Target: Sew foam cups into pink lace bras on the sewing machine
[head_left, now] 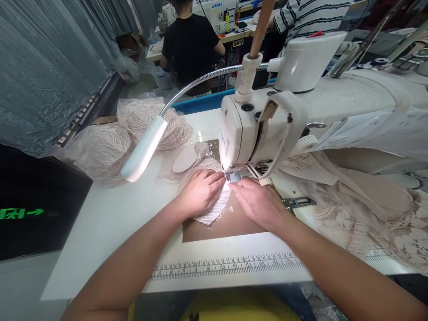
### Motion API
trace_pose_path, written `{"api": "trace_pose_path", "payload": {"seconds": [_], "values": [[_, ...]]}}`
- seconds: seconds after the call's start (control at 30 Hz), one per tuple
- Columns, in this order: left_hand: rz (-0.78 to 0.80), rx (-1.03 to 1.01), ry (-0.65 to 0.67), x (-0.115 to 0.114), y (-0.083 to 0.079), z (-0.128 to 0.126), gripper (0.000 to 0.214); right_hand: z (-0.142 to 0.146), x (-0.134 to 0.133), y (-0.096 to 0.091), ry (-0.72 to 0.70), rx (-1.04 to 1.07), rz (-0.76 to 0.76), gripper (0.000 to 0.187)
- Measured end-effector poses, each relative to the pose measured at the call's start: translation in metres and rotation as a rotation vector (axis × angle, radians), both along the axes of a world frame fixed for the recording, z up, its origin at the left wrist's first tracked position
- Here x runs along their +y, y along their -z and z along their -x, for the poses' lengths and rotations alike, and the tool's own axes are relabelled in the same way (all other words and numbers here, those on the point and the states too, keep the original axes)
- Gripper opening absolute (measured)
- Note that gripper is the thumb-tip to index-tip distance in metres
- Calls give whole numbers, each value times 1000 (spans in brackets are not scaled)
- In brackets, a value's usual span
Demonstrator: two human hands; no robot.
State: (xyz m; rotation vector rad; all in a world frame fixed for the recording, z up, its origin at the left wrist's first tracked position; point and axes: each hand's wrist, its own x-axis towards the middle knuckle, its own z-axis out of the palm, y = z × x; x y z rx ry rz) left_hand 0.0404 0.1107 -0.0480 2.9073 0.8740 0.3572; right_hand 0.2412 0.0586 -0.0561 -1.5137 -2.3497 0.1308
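Observation:
A pale pink lace piece (214, 211) lies under the needle end of a white sewing machine (234, 133), over a brown plate (214, 232). My left hand (202, 191) rests flat on the lace, its fingers stretched toward the presser foot (230, 175). On the other side, my right hand (256, 200) lies low over the brown plate with fingers extended, their tips touching the lace's right edge near the foot. A smooth pale oval cup piece (185, 159) lies just behind my left hand. The undersides of both hands are hidden.
Lace bundles (100, 149) are heaped at the table's back left. A gooseneck lamp (145, 149) hangs over the left side. More lace fabric (361, 214) spreads at right, beside a metal slide plate (299, 202). A printed ruler (227, 266) runs along the front. A person (190, 49) sits beyond.

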Motion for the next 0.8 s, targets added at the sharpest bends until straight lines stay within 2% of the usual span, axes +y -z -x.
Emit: {"api": "trace_pose_path", "payload": {"seconds": [0.3,0.5,0.63,0.8], "values": [[-11,40,-78,-3,-1,2,41,-1,1,0,-8,-30,-23,33],[-2,41,46,-8,-5,8,42,-5,-2,-1,-118,-55,-86,30],[-10,46,128,-8,-5,8,36,-5,-2,1,-142,-69,-103,30],[-13,93,129,-8,-6,6,35,-4,-2,4,-131,-56,-102,31]]}}
